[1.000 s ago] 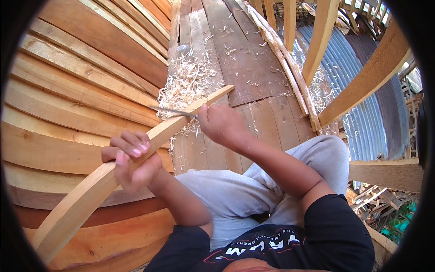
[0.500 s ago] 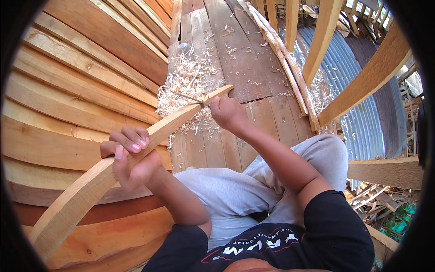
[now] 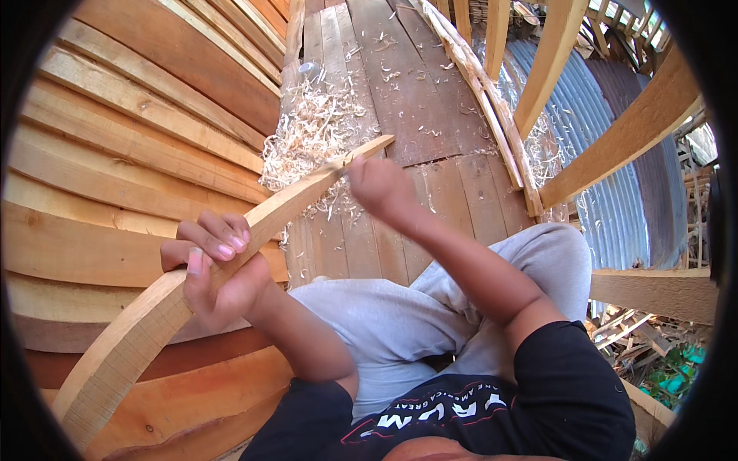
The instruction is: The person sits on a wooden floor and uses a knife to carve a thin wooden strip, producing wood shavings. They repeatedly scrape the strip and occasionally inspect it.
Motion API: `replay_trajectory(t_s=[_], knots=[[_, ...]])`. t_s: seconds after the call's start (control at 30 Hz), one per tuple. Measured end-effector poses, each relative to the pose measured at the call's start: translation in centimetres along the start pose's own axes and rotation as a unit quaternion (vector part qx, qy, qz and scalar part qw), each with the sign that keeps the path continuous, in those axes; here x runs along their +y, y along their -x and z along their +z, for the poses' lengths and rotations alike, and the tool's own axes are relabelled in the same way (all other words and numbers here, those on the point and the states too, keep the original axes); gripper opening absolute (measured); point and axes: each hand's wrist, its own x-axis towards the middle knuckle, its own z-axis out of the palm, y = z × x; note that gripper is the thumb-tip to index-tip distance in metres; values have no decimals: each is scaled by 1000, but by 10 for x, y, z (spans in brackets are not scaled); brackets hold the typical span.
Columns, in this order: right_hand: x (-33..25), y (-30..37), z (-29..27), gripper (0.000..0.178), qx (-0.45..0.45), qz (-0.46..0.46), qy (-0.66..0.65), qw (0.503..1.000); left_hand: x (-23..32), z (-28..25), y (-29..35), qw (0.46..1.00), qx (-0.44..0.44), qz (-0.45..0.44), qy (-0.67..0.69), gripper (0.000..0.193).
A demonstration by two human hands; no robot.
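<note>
A long, squared strip of pale wood (image 3: pixel 296 201) slants from the lower left up to a narrowed tip near the middle. My left hand (image 3: pixel 231 276) is wrapped round it at left, the fingers over the top and the palm underneath. Close to the tip, my right hand (image 3: pixel 380 186) is closed in a fist on a knife (image 3: pixel 343 170). The knife's handle is hidden inside the fist. Little of its blade shows, smeared by motion against the wood.
Curly wood shavings (image 3: pixel 311 134) are heaped on the plank floor (image 3: pixel 407 84) beyond the strip, near a small clear container (image 3: pixel 308 70). Stacked boards (image 3: pixel 131 157) line the left side. At right are a rough pole (image 3: pixel 492 111), upright timbers (image 3: pixel 626 131) and corrugated metal sheets (image 3: pixel 615 207).
My right fist has turned and shifted slightly; the blade that stuck out leftward across the wood now shows only as a short blur. My left hand keeps its hold, the strip shifting slightly.
</note>
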Motion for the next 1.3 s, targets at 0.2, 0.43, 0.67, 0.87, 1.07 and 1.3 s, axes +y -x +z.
replay_trajectory(t_s=[0.2, 0.43, 0.67, 0.87, 1.07, 1.3], knots=[[-10, 8, -2, 54, -14, 30, 14, 999, 3, -17, -2, 1000, -4, 16, 21, 14], [51, -26, 21, 54, -61, 89, 39, 993, 2, -13, -1, 998, -40, 31, 27, 15], [79, -29, 30, 57, -4, 79, -6, 997, -1, -16, -6, 998, -39, 18, 40, 15], [32, -13, 31, 51, -2, 97, -40, 994, -1, -18, -3, 999, 6, 3, 38, 16], [36, -22, 34, 56, -31, 88, -5, 996, 4, -29, -4, 999, -20, 17, 34, 14], [81, -31, 34, 55, -21, 163, 40, 986, 4, -19, -3, 999, -23, 19, 31, 14]])
